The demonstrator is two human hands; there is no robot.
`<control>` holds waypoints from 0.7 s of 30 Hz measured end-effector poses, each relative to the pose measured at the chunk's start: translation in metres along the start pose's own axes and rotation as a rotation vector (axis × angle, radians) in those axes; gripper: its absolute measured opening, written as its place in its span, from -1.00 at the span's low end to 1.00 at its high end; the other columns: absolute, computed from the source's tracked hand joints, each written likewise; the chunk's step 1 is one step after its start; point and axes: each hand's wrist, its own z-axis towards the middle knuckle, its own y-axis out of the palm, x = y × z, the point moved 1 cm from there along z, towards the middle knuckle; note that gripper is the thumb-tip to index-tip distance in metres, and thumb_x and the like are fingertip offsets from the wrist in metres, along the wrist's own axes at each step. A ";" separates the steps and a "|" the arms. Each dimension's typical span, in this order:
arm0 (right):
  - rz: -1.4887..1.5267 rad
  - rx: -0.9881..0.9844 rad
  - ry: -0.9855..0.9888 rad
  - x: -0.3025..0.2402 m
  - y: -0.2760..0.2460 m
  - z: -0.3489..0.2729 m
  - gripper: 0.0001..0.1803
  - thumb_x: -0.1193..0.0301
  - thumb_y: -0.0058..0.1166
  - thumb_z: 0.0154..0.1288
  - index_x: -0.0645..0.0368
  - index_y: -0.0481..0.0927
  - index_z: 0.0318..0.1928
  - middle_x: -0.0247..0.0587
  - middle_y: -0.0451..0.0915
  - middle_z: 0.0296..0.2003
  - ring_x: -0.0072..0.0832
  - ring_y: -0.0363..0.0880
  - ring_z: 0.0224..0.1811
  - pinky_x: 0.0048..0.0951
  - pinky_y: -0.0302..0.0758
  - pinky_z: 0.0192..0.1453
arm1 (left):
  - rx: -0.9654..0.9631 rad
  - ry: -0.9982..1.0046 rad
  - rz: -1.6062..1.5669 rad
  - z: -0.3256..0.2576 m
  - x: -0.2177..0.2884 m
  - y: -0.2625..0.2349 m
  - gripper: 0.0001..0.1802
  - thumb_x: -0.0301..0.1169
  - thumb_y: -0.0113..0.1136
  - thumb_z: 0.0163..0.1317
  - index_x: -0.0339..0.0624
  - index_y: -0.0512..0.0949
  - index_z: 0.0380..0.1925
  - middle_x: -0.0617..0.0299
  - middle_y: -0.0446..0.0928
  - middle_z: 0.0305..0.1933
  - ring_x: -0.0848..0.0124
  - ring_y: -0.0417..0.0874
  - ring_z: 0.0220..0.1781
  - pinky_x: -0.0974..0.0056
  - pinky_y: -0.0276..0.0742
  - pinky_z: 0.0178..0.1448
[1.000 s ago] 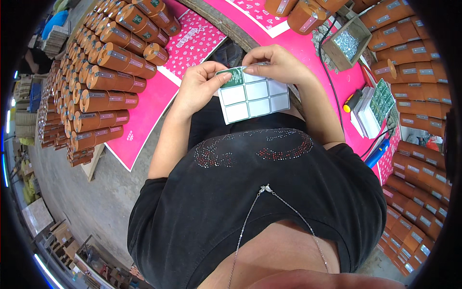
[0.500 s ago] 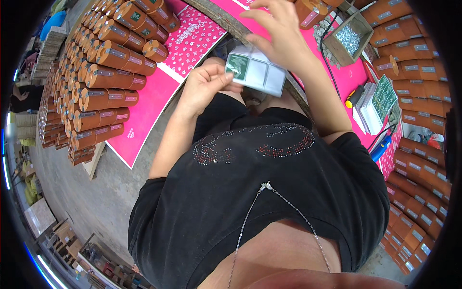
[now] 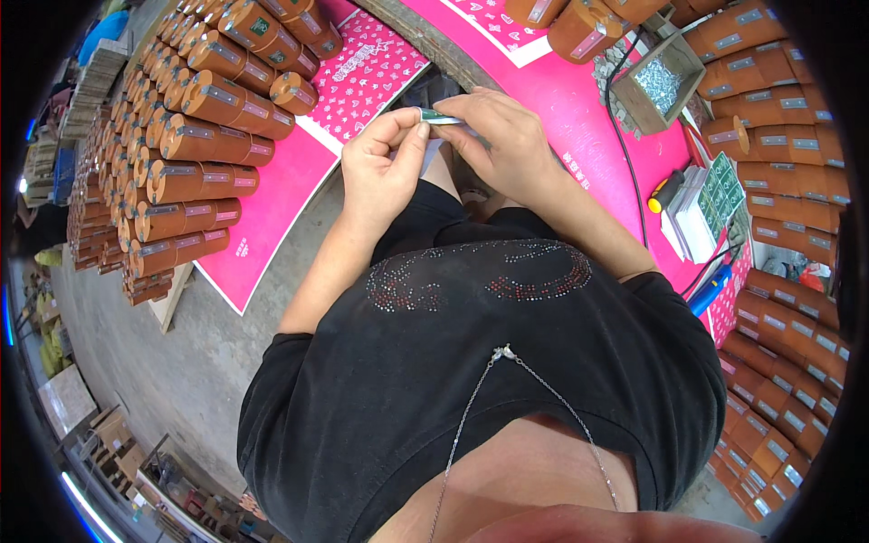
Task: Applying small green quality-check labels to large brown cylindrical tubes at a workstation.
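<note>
A glossy sticker sheet (image 3: 431,157) with a green label (image 3: 438,117) at its upper edge is in front of my lap, tilted so that it shows nearly edge-on. My left hand (image 3: 381,165) pinches its left end between thumb and fingers. From the right, my right hand (image 3: 509,143) closes on the green label end, the fingers above and the thumb below. Whether the label has lifted off the backing is hidden by the fingers.
Brown cylindrical boxes (image 3: 195,140) with metal strips are stacked at left; more boxes (image 3: 797,190) are piled at right. On the pink table (image 3: 579,113) are a wooden tray of small metal parts (image 3: 659,80), a yellow-black screwdriver (image 3: 667,192), green label sheets (image 3: 721,192) and a blue-handled tool (image 3: 713,290).
My right hand has come down from above the table onto the sticker sheet. The sheet has turned from facing me to nearly edge-on. My left hand keeps its pinch.
</note>
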 end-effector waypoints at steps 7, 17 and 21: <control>-0.078 0.087 -0.052 -0.007 -0.001 0.004 -0.79 0.48 0.13 -0.08 0.15 0.50 -0.34 -0.30 0.52 -0.46 -0.35 0.52 -0.38 -0.33 0.44 -0.19 | 0.063 0.222 0.302 0.002 0.004 0.001 -0.90 -0.58 0.10 0.04 -0.37 0.50 -0.40 0.13 0.56 -0.49 0.47 0.59 -0.43 0.45 0.45 -0.37; -0.220 -0.065 -0.153 -0.011 -0.002 0.006 -0.82 0.47 -0.03 -0.03 0.19 0.45 -0.33 -0.26 0.54 -0.38 -0.38 0.55 -0.35 -0.24 0.44 -0.09 | 0.033 0.311 0.622 0.003 0.014 0.000 -0.96 -0.54 0.09 0.01 -0.26 0.49 -0.49 0.10 0.51 -0.59 0.26 0.57 -0.56 0.32 0.44 -0.47; -0.240 -0.138 -0.153 -0.013 -0.003 0.006 -0.87 0.48 -0.03 -0.05 0.21 0.44 -0.41 -0.24 0.53 -0.45 -0.35 0.55 -0.39 -0.26 0.44 -0.10 | 0.010 0.352 0.723 0.006 0.016 0.000 -0.96 -0.52 0.09 0.00 -0.24 0.49 -0.51 0.10 0.50 -0.61 0.24 0.55 -0.59 0.29 0.42 -0.50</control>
